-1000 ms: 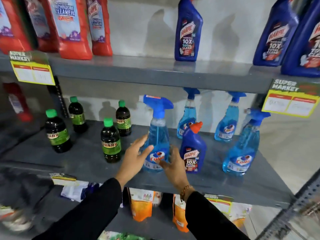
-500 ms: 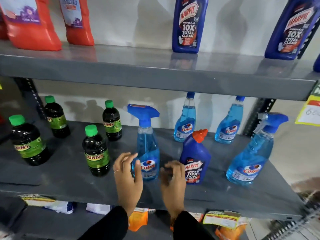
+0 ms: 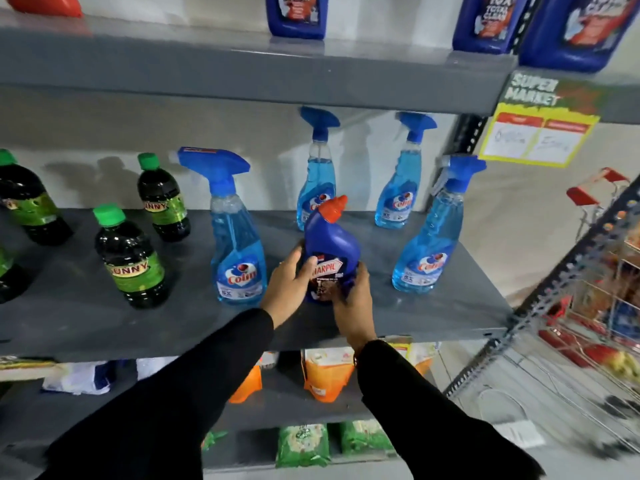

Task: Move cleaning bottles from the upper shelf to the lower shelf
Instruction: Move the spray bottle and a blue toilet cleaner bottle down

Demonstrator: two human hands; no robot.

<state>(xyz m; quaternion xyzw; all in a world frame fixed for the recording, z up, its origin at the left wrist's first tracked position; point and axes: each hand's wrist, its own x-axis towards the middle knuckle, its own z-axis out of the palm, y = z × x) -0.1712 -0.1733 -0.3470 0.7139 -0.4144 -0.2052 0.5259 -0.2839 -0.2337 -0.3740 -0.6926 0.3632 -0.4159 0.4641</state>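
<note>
A dark blue Harpic bottle (image 3: 331,242) with an orange cap stands on the lower grey shelf (image 3: 433,317). My left hand (image 3: 289,289) grips its left side and my right hand (image 3: 353,301) wraps its right side and front, covering part of the label. On the upper shelf (image 3: 207,71) stand more blue Harpic bottles: one in the middle (image 3: 297,15) and two at the right (image 3: 488,22), only their lower parts in view.
Several blue Colin spray bottles surround the held bottle, the nearest (image 3: 235,244) just left of my left hand, another (image 3: 431,237) at the right. Green-capped dark Sunny bottles (image 3: 133,261) stand at the left. A wire trolley (image 3: 588,306) is at the right. Orange pouches (image 3: 323,374) lie below.
Both hands moved right from the Colin spray bottle and closed on the Harpic bottle. The view shifted down and to the right.
</note>
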